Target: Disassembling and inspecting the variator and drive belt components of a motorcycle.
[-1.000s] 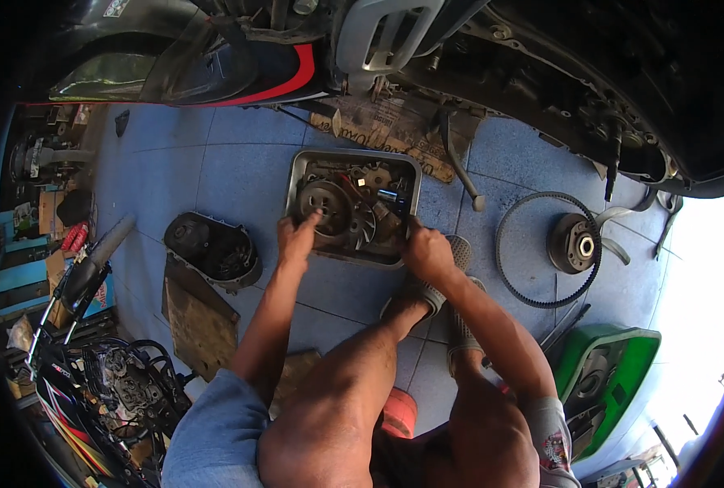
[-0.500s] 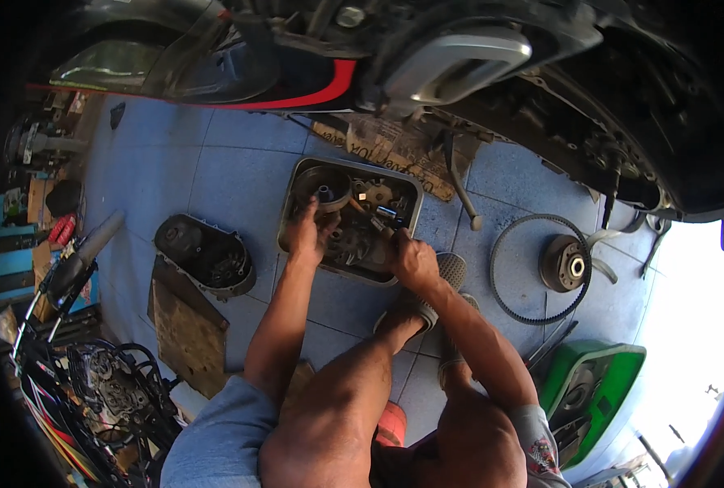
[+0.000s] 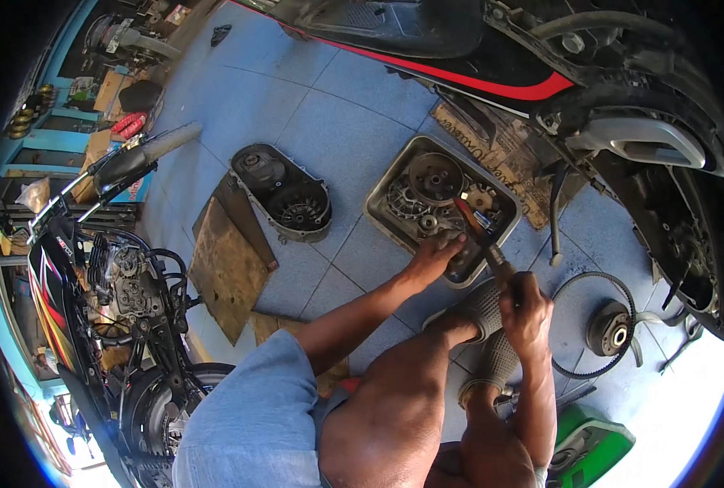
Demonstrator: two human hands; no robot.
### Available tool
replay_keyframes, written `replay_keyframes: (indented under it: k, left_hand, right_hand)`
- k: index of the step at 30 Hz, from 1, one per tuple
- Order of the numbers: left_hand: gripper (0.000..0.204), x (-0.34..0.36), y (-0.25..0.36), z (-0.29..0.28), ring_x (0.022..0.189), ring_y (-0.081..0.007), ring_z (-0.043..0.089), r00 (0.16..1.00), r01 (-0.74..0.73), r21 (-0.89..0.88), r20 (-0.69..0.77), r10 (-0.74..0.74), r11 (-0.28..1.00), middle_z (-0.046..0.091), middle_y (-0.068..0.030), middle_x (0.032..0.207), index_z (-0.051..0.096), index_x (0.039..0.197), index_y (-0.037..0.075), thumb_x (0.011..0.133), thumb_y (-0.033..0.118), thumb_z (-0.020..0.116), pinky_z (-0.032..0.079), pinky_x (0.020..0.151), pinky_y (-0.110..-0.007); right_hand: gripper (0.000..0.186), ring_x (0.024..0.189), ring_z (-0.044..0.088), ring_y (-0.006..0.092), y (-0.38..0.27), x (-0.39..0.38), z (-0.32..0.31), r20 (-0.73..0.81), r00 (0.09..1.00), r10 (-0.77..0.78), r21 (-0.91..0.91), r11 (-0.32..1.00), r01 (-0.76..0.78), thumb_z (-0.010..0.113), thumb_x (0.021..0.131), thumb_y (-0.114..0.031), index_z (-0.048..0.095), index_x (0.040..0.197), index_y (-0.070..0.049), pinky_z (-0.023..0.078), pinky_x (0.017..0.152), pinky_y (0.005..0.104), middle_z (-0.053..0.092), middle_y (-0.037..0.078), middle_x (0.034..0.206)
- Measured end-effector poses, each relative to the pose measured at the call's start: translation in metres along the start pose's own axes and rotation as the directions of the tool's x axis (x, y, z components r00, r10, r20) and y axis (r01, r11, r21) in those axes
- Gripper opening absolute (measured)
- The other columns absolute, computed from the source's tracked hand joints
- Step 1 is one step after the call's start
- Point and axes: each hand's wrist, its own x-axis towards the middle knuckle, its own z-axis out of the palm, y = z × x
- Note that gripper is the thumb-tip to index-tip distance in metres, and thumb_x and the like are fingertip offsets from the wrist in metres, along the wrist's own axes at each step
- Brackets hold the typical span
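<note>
A grey metal tray (image 3: 376, 180) on the tiled floor holds greasy engine parts. Among them a round clutch bell (image 3: 433, 180) lies at the far side. My left hand (image 3: 435, 262) is over the tray's near edge with its thumb apart, below a small ringed part (image 3: 429, 223); its other fingertips are partly hidden. My right hand (image 3: 528, 313) is closed round a brown-handled tool (image 3: 499, 262). The tool's dark end slants into the tray, near a red slim item (image 3: 464, 213). What the tool's tip touches is hard to make out.
An oval engine cover (image 3: 282, 193) and a wooden board (image 3: 228, 272) lie left of the tray. A drive belt (image 3: 559, 297) and pulley (image 3: 611, 328) are at right, beside a green container (image 3: 599, 451). A motorcycle (image 3: 460, 69) overhangs the far side; another (image 3: 130, 281) stands left.
My left hand has let go of the clutch bell, which now rests in the tray, and drawn back to the near edge. My right hand has pulled nearer with the tool. The view has turned.
</note>
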Motion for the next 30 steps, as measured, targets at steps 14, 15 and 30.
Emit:
replay_keyframes:
  k: [14,15,30]
  left_hand:
    - [0.029,-0.014,0.017,0.026,0.071,-0.0358,0.063,0.905,-0.396,0.723,0.204,0.374,0.565,0.065,-0.019,0.078,0.061,0.092,0.0,0.084,0.027,0.07,0.049,0.063,-0.038]
    - [0.024,-0.019,0.016,0.038,0.08,-0.0381,0.063,0.913,-0.399,0.768,0.279,0.299,0.502,0.066,-0.0181,0.086,0.063,0.095,0.001,0.082,0.02,0.07,0.05,0.069,-0.042]
    - [0.064,0.102,0.012,-0.1,0.108,-0.0349,0.057,0.931,0.158,0.639,-0.351,0.103,0.753,0.058,-0.0229,0.121,0.052,0.124,-0.008,0.086,0.042,0.063,0.042,0.094,-0.041]
  right_hand:
    - [0.041,0.084,0.058,0.0405,0.037,-0.02,0.023,-0.149,0.986,0.078,0.134,0.989,-0.058,0.071,0.08,-0.029,0.056,0.101,0.003,0.048,0.074,0.0458,0.059,0.025,0.093]
    - [0.047,0.084,0.058,0.0399,0.041,-0.02,0.021,-0.179,0.981,0.075,0.151,0.987,-0.048,0.073,0.078,-0.032,0.056,0.104,0.004,0.048,0.075,0.0456,0.058,0.024,0.092]
    - [0.019,0.077,0.061,0.0119,0.076,-0.088,-0.064,-0.385,0.744,0.546,0.801,0.598,-0.024,0.064,0.083,-0.005,0.062,0.1,0.004,0.048,0.067,0.0244,0.065,0.008,0.086]
